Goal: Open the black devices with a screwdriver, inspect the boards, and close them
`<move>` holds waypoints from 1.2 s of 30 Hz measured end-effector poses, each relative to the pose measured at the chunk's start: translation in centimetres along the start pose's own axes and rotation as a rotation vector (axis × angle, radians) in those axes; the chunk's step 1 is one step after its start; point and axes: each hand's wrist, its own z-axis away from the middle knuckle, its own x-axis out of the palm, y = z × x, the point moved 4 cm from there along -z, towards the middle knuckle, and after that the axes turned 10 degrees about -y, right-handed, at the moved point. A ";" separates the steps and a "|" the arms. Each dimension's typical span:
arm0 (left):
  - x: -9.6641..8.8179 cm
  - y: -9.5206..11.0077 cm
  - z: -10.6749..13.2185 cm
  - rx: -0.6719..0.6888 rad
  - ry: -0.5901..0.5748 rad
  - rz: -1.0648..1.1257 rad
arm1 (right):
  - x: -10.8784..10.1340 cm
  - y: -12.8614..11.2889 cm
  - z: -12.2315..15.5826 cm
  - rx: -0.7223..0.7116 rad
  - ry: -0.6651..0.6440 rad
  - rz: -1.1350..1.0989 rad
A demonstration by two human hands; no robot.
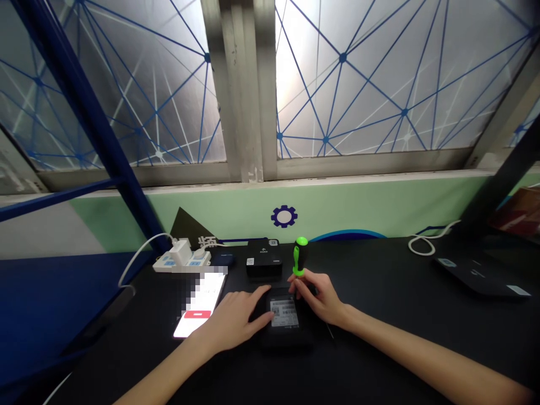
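Along the black desktop (379, 360), left to right: a blue steel shelf upright (90, 132) rises before a frosted window (379, 84). At the back lies a white power strip (166, 264) carrying a white plug adapter (180, 252). A lit smartphone (198, 306), its screen partly blurred out, lies just beside my left hand (234, 325). The fingers (258, 298) of that hand are spread, their tips resting on the left edge of a black box (283, 332), which has a printed label (284, 311) on its upper face. This box lies directly before me, between my hands.

My right hand (323, 298) sits at the box's far right corner. Its fingers (304, 284) are curled and bunched, with thumb and index close together at the foot of a green-and-black screwdriver handle (300, 256) standing on end. Whether they pinch the handle or only lie beside it, I cannot tell. Behind the handle, to its left, stands a second black box (264, 260) bearing small square code stickers. Further right lie a coil of white cable (424, 244) and a flat black case (476, 273).

Risks: the handle's narrow footing means a slight knock from my right fingers could topple it. Uneven pressure from my left fingers could skid the box on the smooth desktop, and a leftward slide could strike the smartphone.
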 end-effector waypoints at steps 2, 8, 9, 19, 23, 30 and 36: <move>0.0 0.0 0.0 -0.007 -0.006 0.003 | 0.0 0.0 0.0 0.009 -0.003 -0.007; 0.0 -0.1 -0.1 -0.018 -0.001 0.029 | -0.2 0.1 0.1 0.005 -0.020 -0.042; 0.1 -0.1 -0.1 -0.018 0.001 0.034 | -0.2 0.1 0.2 0.006 -0.026 -0.049; 0.4 -0.7 -0.7 -0.034 -0.016 0.168 | -0.4 0.3 0.2 -0.005 -0.025 -0.025; 0.2 -0.6 -1.0 -0.052 -0.029 0.216 | -0.3 0.5 0.1 0.009 -0.027 -0.002; 1.0 -1.2 -0.9 -0.111 -0.032 0.216 | -0.5 0.3 0.0 0.022 -0.026 0.019; 1.1 -1.3 -0.9 -0.151 -0.073 0.220 | -0.4 0.6 0.2 0.046 -0.023 -0.080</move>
